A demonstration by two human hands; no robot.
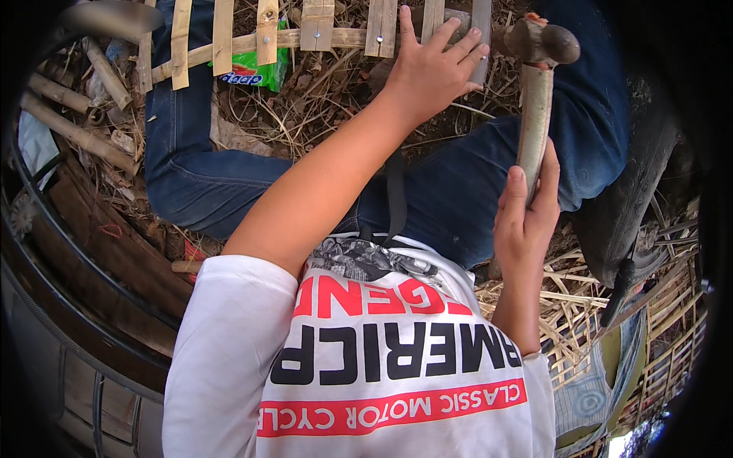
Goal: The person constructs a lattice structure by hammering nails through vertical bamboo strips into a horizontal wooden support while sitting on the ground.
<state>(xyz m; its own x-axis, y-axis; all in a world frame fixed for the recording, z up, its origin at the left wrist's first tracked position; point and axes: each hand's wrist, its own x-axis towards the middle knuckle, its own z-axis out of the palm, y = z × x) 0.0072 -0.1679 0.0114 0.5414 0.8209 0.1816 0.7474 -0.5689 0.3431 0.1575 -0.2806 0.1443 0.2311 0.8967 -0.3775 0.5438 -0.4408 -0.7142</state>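
Observation:
My right hand [528,202] is wrapped round the wooden handle of a hammer [534,114], held upright with its dark metal head at the top, right of the slats. My left hand [434,72] lies with fingers spread over the right end of a row of bamboo slats, touching a greyish slat [480,38]. Several pale slats [317,24] cross a bamboo rail [343,38], and nail heads show on some of them. The hammer head is apart from the slats. Whether a nail sits under my left fingers is hidden.
My legs in blue jeans [221,179] are bent on both sides of the work. A green wrapper [259,69] lies on straw-strewn ground. Bamboo poles [80,133] and a black curved metal frame [57,221] are at left. Woven bamboo strips [569,317] and a dark log [634,183] lie at right.

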